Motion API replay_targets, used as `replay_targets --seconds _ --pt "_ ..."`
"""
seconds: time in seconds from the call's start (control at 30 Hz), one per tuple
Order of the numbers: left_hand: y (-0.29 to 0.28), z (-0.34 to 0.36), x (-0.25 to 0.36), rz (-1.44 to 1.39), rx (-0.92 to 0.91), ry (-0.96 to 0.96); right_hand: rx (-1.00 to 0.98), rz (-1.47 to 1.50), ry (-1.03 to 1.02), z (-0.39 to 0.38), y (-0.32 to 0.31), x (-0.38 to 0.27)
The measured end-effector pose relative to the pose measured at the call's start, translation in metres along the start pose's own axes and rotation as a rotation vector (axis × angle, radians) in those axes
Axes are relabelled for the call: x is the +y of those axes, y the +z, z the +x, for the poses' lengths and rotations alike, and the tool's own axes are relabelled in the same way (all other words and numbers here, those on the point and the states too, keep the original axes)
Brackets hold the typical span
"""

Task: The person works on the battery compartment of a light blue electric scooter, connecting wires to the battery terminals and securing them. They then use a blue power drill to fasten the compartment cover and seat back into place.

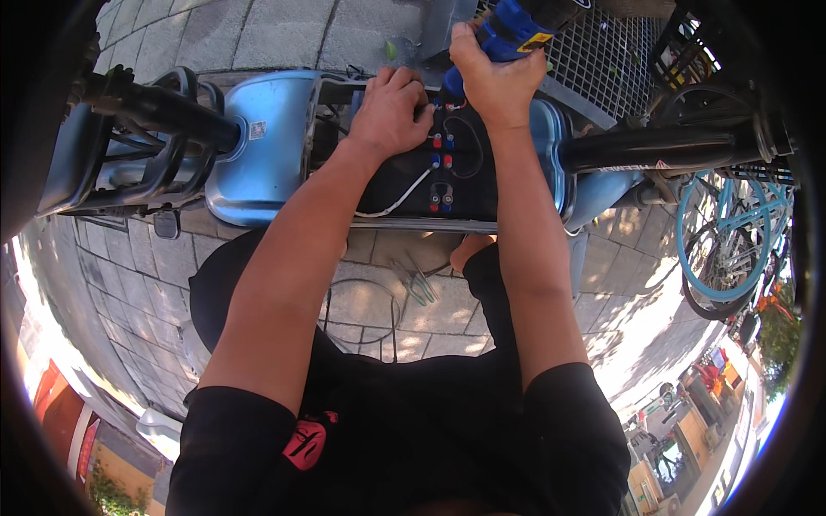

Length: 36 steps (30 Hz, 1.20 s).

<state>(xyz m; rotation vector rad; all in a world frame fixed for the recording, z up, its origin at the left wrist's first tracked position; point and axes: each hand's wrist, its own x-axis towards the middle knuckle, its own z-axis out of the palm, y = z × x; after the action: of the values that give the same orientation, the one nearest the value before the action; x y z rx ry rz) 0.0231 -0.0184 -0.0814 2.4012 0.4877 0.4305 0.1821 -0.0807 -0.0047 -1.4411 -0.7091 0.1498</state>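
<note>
My right hand (501, 84) is wrapped around a blue and black cordless power driver (509, 36), its nose pointing down at the far end of a row of battery terminals. Beside that nose, my left hand (389, 110) rests with curled fingers over the black batteries (409, 191). Whatever its fingers hold, if anything, is hidden. Red and blue terminals (442, 161) line the battery tops, joined by short black wires. A white wire (406, 196) runs left from them. The batteries sit in the open floor compartment of a light-blue electric scooter (262, 176).
Pliers (415, 282) and a looped dark cable (396, 320) lie on the paving between my legs. A metal grate (602, 64) stands beyond the scooter at right. Farther right is a bicycle with a turquoise wheel (684, 236). Black bars (176, 142) flank the scooter's left end.
</note>
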Motion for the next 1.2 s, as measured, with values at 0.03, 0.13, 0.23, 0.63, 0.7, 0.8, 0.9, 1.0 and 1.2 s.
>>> replay_targets --seconds 0.03,0.13,0.23,0.63,0.7,0.8,0.9,1.0,1.2 --pt "0.001 -0.001 0.001 -0.007 -0.001 -0.005 -0.011 0.01 0.086 -0.005 -0.005 -0.009" --pt "-0.001 0.0 -0.003 0.003 0.01 -0.005 -0.073 0.061 0.137 -0.004 -0.007 -0.018" --pt "-0.002 0.001 0.002 0.014 -0.019 -0.023 -0.202 0.163 0.153 0.002 -0.02 -0.012" --pt "-0.003 0.001 -0.001 0.003 -0.015 -0.009 -0.154 -0.009 0.152 -0.006 -0.014 -0.015" --pt "-0.004 0.007 0.0 0.014 -0.014 -0.004 -0.111 0.068 0.159 -0.005 -0.021 -0.005" --pt "-0.005 0.001 0.0 0.005 -0.005 -0.013 -0.34 0.119 0.275 0.008 -0.028 -0.02" --pt "-0.007 0.0 0.005 0.005 -0.011 -0.021 -0.447 0.209 0.356 0.014 -0.035 -0.022" --pt "-0.007 0.0 0.005 -0.005 -0.01 -0.028 -0.445 0.237 0.322 0.023 -0.033 -0.029" --pt "0.0 0.001 -0.007 -0.118 -0.029 -0.022 -0.265 0.195 0.156 0.024 -0.05 -0.142"
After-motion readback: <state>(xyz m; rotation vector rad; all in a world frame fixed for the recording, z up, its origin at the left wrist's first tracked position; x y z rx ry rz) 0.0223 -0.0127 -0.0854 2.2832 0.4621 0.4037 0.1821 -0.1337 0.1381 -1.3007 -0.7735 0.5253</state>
